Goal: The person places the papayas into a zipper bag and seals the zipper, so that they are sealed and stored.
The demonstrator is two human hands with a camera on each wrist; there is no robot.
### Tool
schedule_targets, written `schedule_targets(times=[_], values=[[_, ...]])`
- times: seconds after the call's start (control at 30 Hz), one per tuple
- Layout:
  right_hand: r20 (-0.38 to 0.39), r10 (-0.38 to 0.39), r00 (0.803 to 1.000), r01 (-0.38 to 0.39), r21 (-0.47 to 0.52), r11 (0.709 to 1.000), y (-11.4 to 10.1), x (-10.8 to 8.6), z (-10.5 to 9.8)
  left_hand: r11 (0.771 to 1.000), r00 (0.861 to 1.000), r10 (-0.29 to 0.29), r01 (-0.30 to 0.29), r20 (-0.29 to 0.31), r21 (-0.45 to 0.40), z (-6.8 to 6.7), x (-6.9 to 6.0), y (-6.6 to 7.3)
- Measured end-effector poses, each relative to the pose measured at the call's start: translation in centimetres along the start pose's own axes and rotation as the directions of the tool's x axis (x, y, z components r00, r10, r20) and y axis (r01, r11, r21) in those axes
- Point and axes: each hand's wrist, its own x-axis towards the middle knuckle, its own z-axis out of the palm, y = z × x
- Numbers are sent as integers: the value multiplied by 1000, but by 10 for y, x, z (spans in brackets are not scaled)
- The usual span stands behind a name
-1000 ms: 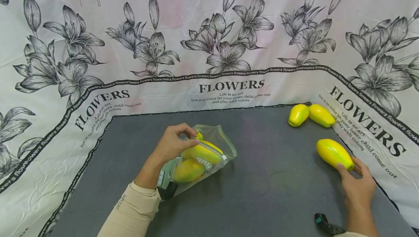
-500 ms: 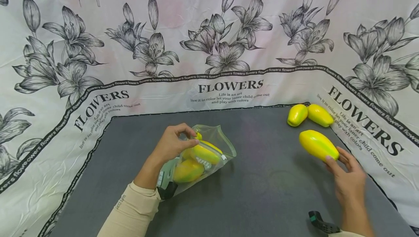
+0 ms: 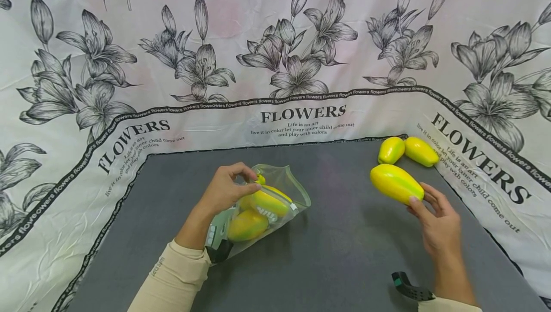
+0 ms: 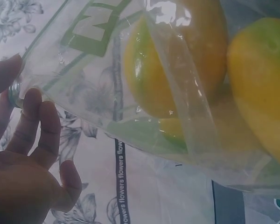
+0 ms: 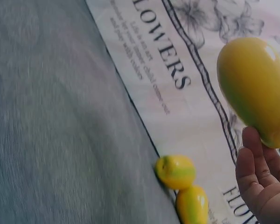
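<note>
A clear zip bag with several yellow fruits in it stands left of the table's middle, its mouth apart at the top. My left hand pinches the bag's upper edge between thumb and fingers. In the left wrist view, yellow-green papayas show through the plastic. My right hand holds a yellow papaya by one end, raised above the table. The right wrist view shows the fingers at the lower end of this papaya.
Two more papayas, a left one and a right one, lie side by side at the back right corner of the grey table. A white flower-printed cloth rises along the back and sides.
My right hand has carried its papaya leftward and slightly toward the back, away from the table's right edge. The left hand and the bag have stayed where they were.
</note>
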Motion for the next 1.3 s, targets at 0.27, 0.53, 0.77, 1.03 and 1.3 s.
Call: schedule_targets(times=[0.27,0.53,0.77,1.03,1.3], values=[[108,-81,991,80,15,997,-3,-2,21,1000,1000,-26,26,-3,-2,2,-1,0],[198,-158,968,148,64,987,-6,-4,37,999,999,-46,46,4,15,2,-6,28],[268,-192,944,191,29,981,-9,-6,50,999,999,-34,34,3,8,4,-4,15],[359,-205,910,226,-16,974,-8,-9,69,1000,1000,-17,17,0,-13,3,-1,0],[431,-183,884,234,-70,970,-7,-14,96,999,999,-43,43,3,2,5,0,3]])
